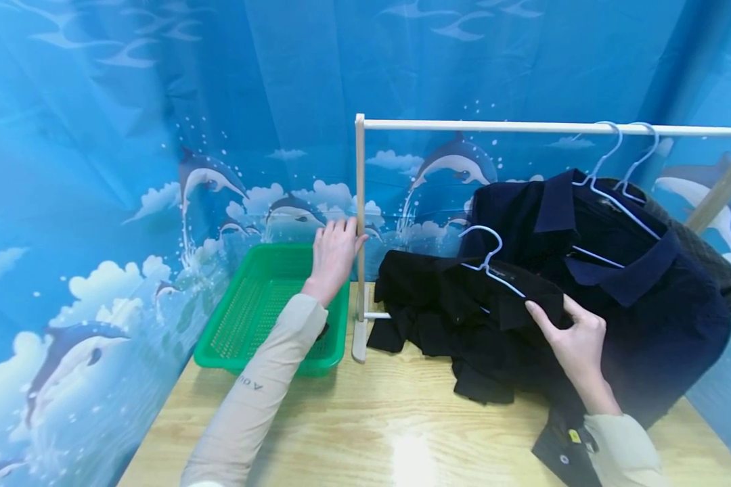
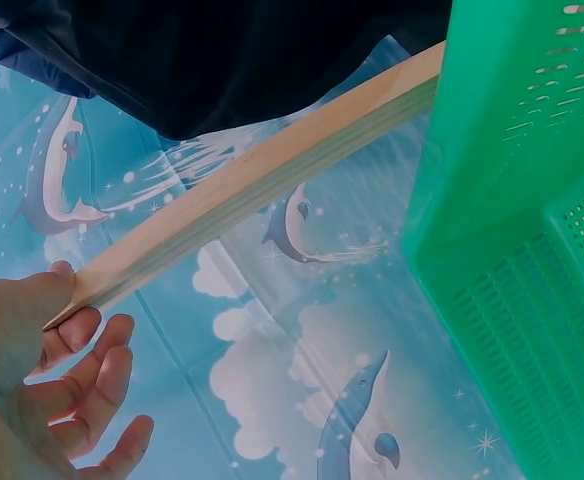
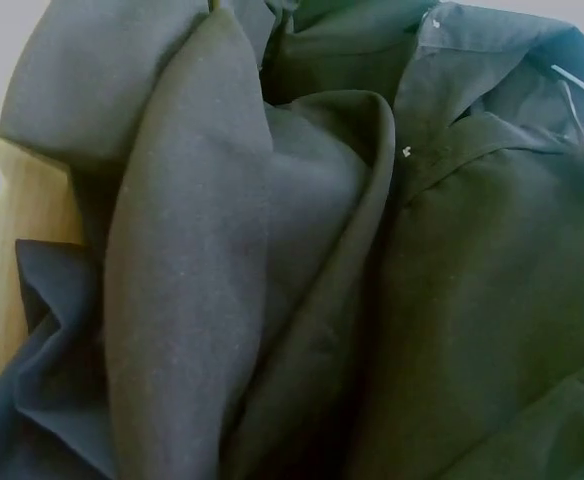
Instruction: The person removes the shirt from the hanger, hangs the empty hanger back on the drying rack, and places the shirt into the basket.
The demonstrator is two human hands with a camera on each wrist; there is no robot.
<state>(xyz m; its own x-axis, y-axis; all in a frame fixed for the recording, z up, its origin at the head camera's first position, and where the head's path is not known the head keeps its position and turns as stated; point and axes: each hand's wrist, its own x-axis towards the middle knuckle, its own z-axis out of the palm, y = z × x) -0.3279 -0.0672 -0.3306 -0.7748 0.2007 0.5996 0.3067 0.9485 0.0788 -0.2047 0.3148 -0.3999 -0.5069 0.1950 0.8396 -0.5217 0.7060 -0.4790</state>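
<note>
black shirt (image 1: 463,331) is on a light blue hanger (image 1: 486,264), low under the rack rail (image 1: 463,126), its lower folds on the wood-grain table (image 1: 341,433). hook stands below the rail, clear of it.

right hand (image 1: 577,341) is at the shirt's right shoulder, thumb and fingers pinching the cloth by the hanger's end. most of the shirt is left of that hand.

left hand (image 1: 333,260) is left of the shirt, thumb and fingertips gripping the rack's wooden upright (image 1: 361,182); upright sits between that hand and the shirt.

navy collared shirt (image 1: 658,318) hangs from the rail, just behind and right of the black one; dark plaid garment (image 1: 700,243) behind it, also hung. green basket (image 1: 210,331) on the table, left of the upright, under the left forearm. dolphin-print curtain (image 1: 280,101) at the back.
</note>
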